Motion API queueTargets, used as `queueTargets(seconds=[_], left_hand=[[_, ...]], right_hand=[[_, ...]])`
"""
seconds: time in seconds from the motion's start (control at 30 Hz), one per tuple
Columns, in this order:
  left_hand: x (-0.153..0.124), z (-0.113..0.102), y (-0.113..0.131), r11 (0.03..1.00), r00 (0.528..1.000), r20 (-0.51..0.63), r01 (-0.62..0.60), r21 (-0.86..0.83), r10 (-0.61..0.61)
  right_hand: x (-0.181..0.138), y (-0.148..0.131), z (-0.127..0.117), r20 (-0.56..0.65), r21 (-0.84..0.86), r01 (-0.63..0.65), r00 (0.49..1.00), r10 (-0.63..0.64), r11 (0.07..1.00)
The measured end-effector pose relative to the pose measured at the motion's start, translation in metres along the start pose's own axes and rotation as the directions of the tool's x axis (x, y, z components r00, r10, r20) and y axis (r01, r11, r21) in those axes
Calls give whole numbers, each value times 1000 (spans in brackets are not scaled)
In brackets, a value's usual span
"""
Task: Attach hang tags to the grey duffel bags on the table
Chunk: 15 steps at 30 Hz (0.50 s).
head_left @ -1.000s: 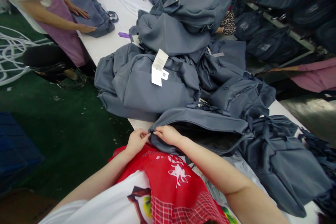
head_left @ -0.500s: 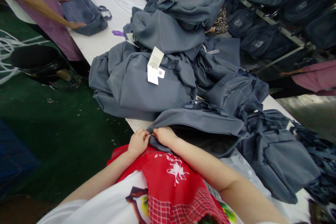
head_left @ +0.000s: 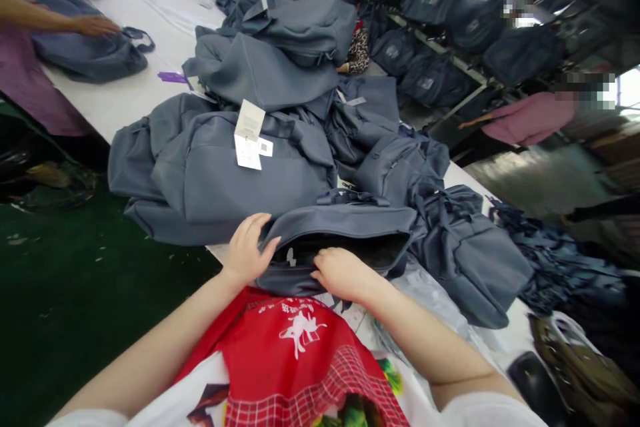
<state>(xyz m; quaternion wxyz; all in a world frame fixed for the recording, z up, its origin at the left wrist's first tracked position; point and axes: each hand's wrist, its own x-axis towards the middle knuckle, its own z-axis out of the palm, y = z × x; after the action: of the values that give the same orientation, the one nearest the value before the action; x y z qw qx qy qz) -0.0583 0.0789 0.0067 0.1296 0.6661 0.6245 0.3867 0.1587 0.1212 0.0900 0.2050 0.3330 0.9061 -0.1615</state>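
Holding the nearest slate-grey fabric backpack open at the lower centre of the frame, the person works at the edge of a long white bench. The left hand curls over the left end of the bag's raised upper flap, fingers bent and gripping the cloth, while the right hand lies knuckles-up on the near lip of the opening, fingers tucked toward the dark interior; whether it pinches anything there cannot be told. The mouth of the bag gapes between the two hands, showing black lining. Just behind it rises a loose heap of matching grey backpacks, one carrying a white paper hang tag on its front panel. At the upper left of the frame a co-worker's hand rests on another grey bag lying flat on the bench. To do this step well, I judge that the left hand should keep the flap lifted and taut so the opening stays wide, the right hand should sweep along the seam without dragging the lining out, and the bag should stay square to the bench edge, clear of the heap behind.
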Motion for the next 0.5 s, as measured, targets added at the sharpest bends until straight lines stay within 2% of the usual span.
queueTargets(seconds=[0.07, 0.13, 0.17, 0.2, 0.27, 0.33, 0.37, 0.4, 0.5], left_hand=[[9, 2, 30, 985, 989, 49, -137, -108, 143], [15, 6, 59, 946, 945, 161, -249, -210, 284], [19, 10, 72, 927, 917, 213, -285, -245, 338], [24, 15, 84, 911, 891, 251, -313, -267, 379], [41, 30, 106, 885, 845, 293, -369, -285, 447], [66, 52, 130, 852, 790, 329, -438, -286, 517], [79, 65, 142, 836, 758, 356, -469, -285, 546], [93, 80, 154, 822, 723, 391, -497, -279, 569], [127, 124, 187, 792, 629, 499, -562, -237, 596]], right_hand=[[-28, 14, -12, -63, 63, -25, 998, 29, 998], [-59, 33, -22, -174, 186, -52, 981, 84, 981], [-75, 45, -25, -245, 247, -98, 956, 160, 964], [-91, 57, -27, -321, 301, -173, 908, 270, 938], [-119, 83, -26, -445, 382, -358, 737, 509, 852], [-142, 105, -19, -498, 432, -484, 575, 649, 761], [-150, 113, -13, -504, 451, -510, 532, 681, 732], [-156, 119, -7, -502, 471, -515, 512, 697, 717], [-163, 131, 13, -503, 540, -458, 497, 707, 706]])
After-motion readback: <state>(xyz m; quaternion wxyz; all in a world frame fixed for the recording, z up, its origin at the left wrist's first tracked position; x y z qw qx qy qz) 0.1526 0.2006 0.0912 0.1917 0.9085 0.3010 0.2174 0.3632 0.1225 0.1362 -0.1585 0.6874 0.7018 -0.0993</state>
